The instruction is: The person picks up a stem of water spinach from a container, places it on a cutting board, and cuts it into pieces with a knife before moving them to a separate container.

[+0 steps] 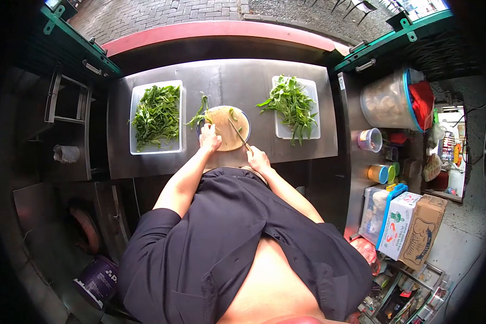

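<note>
On the steel table lies a round cutting board (229, 141), close to my body. My left hand (210, 139) is closed on a green leafy stalk (201, 114) at the board's left side; its leaves stick out beyond the far left edge. My right hand (258, 160) grips the handle of a knife (238, 133), whose blade points away and to the left over the board. A small green piece (233, 114) lies near the blade's tip. Leafy greens (157, 114) fill a white tray on the left, and more greens (292, 105) lie in a second tray on the right.
The steel table (221, 81) has a pink ledge (221, 31) beyond it. To the right stand a large lidded tub (386, 101), small jars (370, 140), a plastic container (377, 208) and cardboard boxes (424, 229). A purple bucket (98, 281) is low on the left.
</note>
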The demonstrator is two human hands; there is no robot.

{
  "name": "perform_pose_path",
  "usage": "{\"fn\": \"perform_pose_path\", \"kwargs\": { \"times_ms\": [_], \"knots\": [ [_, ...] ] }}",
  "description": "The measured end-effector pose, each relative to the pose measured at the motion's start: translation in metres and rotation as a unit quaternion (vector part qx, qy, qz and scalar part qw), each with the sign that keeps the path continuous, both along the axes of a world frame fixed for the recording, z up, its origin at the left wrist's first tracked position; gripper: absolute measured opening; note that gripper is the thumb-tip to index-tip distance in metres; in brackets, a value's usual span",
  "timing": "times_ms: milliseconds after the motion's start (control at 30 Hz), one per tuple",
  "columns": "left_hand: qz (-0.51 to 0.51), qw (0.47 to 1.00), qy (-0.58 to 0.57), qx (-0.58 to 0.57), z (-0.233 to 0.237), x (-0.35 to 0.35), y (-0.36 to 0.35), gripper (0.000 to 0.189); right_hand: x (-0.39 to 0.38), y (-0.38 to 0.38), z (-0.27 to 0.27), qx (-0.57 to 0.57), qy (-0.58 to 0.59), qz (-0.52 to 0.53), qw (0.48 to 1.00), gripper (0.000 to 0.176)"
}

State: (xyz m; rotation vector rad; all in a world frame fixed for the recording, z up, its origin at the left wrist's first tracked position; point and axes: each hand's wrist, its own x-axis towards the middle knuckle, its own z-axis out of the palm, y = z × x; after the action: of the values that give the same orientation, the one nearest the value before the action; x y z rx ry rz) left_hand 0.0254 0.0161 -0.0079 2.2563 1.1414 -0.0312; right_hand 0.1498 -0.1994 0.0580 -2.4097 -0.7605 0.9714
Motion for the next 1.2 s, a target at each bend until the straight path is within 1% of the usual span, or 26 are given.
{"fn": "perform_pose_path", "kwargs": {
  "times_ms": [33, 100, 233, 300, 333, 367, 467, 533, 567, 667, 700, 767, 800, 867, 900, 967, 1000, 1067, 1200],
  "knots": [
    [0.000, 1.000, 0.000, -0.001, -0.002, 0.000, 0.001, 0.057, -0.002, -0.001, -0.001, 0.012, 0.001, -0.002, 1.000, 0.030],
    [0.017, 1.000, -0.012, 0.020, -0.007, 0.001, 0.002, 0.049, -0.005, -0.003, 0.000, 0.012, -0.001, -0.001, 1.000, 0.031],
    [0.057, 0.998, -0.013, 0.022, -0.015, 0.003, 0.008, 0.046, -0.008, -0.007, 0.003, 0.004, 0.010, 0.002, 1.000, 0.031],
    [0.157, 0.987, -0.014, -0.012, -0.011, 0.010, 0.012, 0.043, -0.008, -0.010, 0.003, 0.005, 0.008, 0.007, 1.000, 0.032],
    [0.189, 0.981, 0.012, -0.040, -0.001, 0.014, 0.014, 0.043, -0.008, -0.013, 0.003, 0.009, 0.006, 0.010, 1.000, 0.032],
    [0.199, 0.978, 0.034, -0.044, 0.010, 0.018, 0.016, 0.046, -0.008, -0.015, 0.003, 0.004, 0.005, 0.012, 1.000, 0.032],
    [0.182, 0.980, 0.065, -0.042, -0.001, 0.022, 0.022, 0.049, -0.006, -0.017, 0.011, -0.017, 0.006, 0.022, 1.000, 0.033],
    [0.202, 0.977, 0.068, -0.025, -0.008, 0.021, 0.023, 0.041, -0.006, -0.019, 0.016, -0.011, 0.016, 0.017, 1.000, 0.033],
    [0.202, 0.977, 0.068, -0.029, -0.012, 0.020, 0.023, 0.041, -0.006, -0.019, 0.019, -0.015, 0.015, 0.017, 1.000, 0.033],
    [0.233, 0.971, 0.012, -0.054, -0.003, 0.014, 0.022, 0.027, -0.008, -0.021, 0.022, -0.012, 0.008, 0.011, 1.000, 0.031],
    [0.235, 0.970, 0.014, -0.055, -0.009, 0.012, 0.022, 0.027, -0.008, -0.021, 0.021, -0.010, 0.010, 0.009, 1.000, 0.030],
    [0.241, 0.959, -0.066, -0.137, -0.034, 0.007, 0.025, 0.023, -0.009, -0.021, 0.016, -0.007, 0.012, 0.009, 1.000, 0.030],
    [0.242, 0.958, -0.066, -0.136, -0.045, 0.004, 0.023, 0.023, -0.009, -0.022, 0.010, -0.004, 0.011, 0.008, 1.000, 0.030],
    [0.258, 0.934, -0.114, -0.218, -0.059, -0.002, 0.017, 0.020, -0.008, -0.020, 0.007, 0.001, 0.010, 0.008, 1.000, 0.030],
    [0.254, 0.936, -0.116, -0.216, -0.056, -0.005, 0.014, 0.018, -0.007, -0.018, 0.007, -0.003, 0.017, 0.011, 1.000, 0.031],
    [0.281, 0.923, -0.124, -0.233, -0.051, -0.007, 0.008, 0.018, -0.006, -0.017, 0.006, -0.008, 0.025, 0.016, 1.000, 0.032],
    [0.282, 0.923, -0.123, -0.232, -0.043, -0.007, 0.007, 0.018, -0.005, -0.014, 0.005, -0.004, 0.024, 0.017, 1.000, 0.032],
    [0.280, 0.948, -0.079, -0.130, -0.024, -0.007, 0.008, 0.018, -0.003, -0.010, 0.006, 0.001, 0.023, 0.020, 1.000, 0.033],
    [0.322, 0.941, -0.055, -0.088, -0.014, -0.010, 0.018, 0.020, -0.001, 0.000, 0.012, -0.008, 0.029, 0.024, 0.999, 0.032]
  ]
}}
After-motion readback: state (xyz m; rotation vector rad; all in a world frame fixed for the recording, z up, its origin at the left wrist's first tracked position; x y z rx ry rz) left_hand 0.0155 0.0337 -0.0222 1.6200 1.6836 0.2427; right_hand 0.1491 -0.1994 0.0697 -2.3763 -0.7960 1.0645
